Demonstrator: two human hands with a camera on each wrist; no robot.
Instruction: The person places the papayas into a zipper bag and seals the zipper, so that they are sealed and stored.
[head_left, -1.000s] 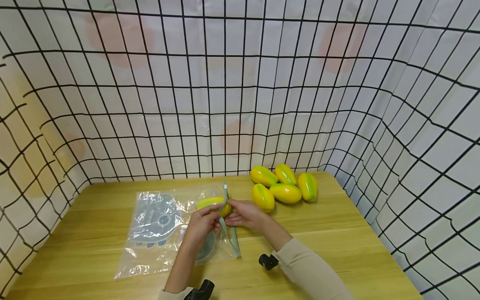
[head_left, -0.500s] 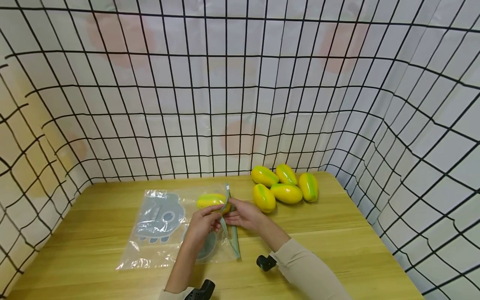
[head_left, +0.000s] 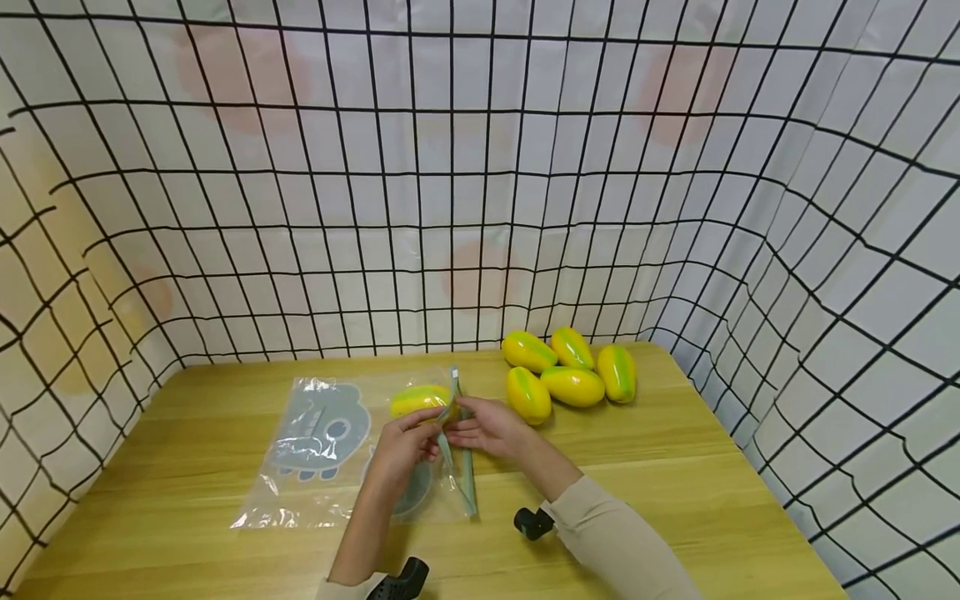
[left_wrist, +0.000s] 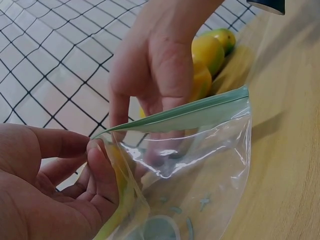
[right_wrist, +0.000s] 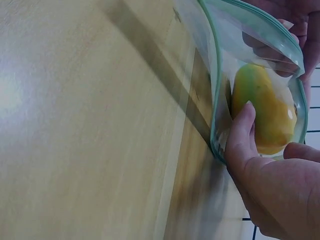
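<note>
A clear zip bag [head_left: 258, 500] with a grey-blue cartoon print lies on the table, its green zip strip [left_wrist: 200, 106] facing right. Inside, near the mouth, is a yellow-green mango [head_left: 417, 400]. My left hand [head_left: 403, 446] pinches the bag's edge at the strip between thumb and fingers. My right hand [head_left: 491, 427] reaches into the parted mouth from the right; in the right wrist view its extended fingers [right_wrist: 242, 132] are right beside the mango [right_wrist: 260, 102]. Part of those fingers shows through the plastic in the left wrist view.
Several more mangoes [head_left: 572, 387] sit in a group at the back right of the wooden table [head_left: 637, 483]. A black wire grid [head_left: 450, 175] over white sheeting stands along the back and both sides. Black wrist cameras [head_left: 534, 523] hang under the sleeves.
The mango has shifted slightly left, deeper into the bag. The bag's left part has slid a little to the right and lies flatter. Both hands have stayed nearly in place.
</note>
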